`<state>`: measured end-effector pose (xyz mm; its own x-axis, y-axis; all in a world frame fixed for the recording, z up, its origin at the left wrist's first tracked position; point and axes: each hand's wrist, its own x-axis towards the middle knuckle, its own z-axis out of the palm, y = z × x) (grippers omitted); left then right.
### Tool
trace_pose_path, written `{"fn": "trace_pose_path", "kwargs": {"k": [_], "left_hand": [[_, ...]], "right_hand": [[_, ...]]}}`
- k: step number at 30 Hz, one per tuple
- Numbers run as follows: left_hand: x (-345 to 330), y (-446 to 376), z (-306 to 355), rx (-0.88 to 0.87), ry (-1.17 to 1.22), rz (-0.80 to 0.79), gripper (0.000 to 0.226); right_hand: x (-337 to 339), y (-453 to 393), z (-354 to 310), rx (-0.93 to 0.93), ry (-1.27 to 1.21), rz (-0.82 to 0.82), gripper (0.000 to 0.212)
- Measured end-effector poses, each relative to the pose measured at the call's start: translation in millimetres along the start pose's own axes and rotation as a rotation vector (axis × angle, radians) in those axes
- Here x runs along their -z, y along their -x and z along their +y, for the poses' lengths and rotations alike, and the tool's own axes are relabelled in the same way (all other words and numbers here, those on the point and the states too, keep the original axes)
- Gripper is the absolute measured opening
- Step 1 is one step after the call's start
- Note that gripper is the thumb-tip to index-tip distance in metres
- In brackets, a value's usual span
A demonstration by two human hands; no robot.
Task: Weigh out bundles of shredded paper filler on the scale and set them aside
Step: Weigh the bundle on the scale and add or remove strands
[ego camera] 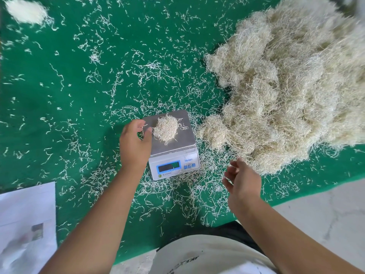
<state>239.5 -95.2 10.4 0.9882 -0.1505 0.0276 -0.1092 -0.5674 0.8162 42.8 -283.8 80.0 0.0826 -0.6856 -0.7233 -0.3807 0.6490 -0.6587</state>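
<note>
A small bundle of shredded paper (165, 129) sits on the steel pan of the scale (172, 144), toward the pan's far half, with stray strands trailing off at its 3 o'clock edge. My left hand (134, 144) is at the bundle's 9 o'clock, over the pan's left rim, fingers loosely curled toward the wad with a few strands caught at the fingertips; I cannot tell whether it truly pinches them or merely brushes them. My right hand (242, 179) hovers at the scale's 4 o'clock, fingers relaxed and grasping nothing, between the scale and the big pile (286, 86) that fills the 1 to 3 o'clock quarter of the green mat (59, 86). The display shows lit digits I cannot read. Judgement on handling: the bundle looks very light, soft and springy, with no rigid core; strands will shed and cling. It should be cupped from both sides low at the base and lifted whole, since a top pinch would likely pull away only a tuft. An earlier-looking wad (25, 10) lies at 11 o'clock, well apart.
</note>
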Motion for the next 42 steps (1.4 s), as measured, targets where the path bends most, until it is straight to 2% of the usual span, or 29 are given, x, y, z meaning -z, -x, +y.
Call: {"fn": "trace_pose_path", "kwargs": {"k": [3, 6, 9, 14, 23, 28, 36, 39, 42], "left_hand": [[-16.0, -0.4, 5.3, -0.023, -0.15, -0.154, 0.067], [-31.0, 1.0, 12.1, -0.049, -0.217, -0.239, 0.081], [-38.9, -1.0, 15.6, -0.053, -0.262, -0.257, 0.083], [-35.6, 0.7, 14.7, -0.063, -0.256, -0.199, 0.077], [-20.7, 23.8, -2.4, 0.024, -0.244, -0.135, 0.069], [-17.2, 25.3, -14.9, 0.047, -0.218, -0.132, 0.08], [-44.3, -12.1, -3.5, 0.133, -0.151, -0.275, 0.123], [-64.9, -19.0, 7.8, 0.142, -0.141, -0.307, 0.128], [-85.5, -21.0, 18.2, 0.138, -0.238, -0.258, 0.125]], "right_hand": [[1.4, -0.8, 4.7, 0.0, 0.013, -0.001, 0.024], [2.9, -1.2, 6.6, -0.008, 0.007, -0.003, 0.024], [4.1, -2.8, 5.4, -0.012, 0.0, -0.005, 0.024], [7.2, -6.0, 4.8, -0.017, -0.004, -0.003, 0.023], [10.2, -16.3, 4.2, -0.057, 0.021, 0.003, 0.023], [10.9, -20.3, 3.8, -0.058, 0.041, -0.021, 0.023], [22.6, -28.8, 8.1, -0.073, 0.054, -0.046, 0.026], [28.6, -31.7, 7.8, -0.086, 0.047, -0.052, 0.025], [35.4, -33.0, 8.3, -0.076, 0.048, -0.061, 0.025]]}}
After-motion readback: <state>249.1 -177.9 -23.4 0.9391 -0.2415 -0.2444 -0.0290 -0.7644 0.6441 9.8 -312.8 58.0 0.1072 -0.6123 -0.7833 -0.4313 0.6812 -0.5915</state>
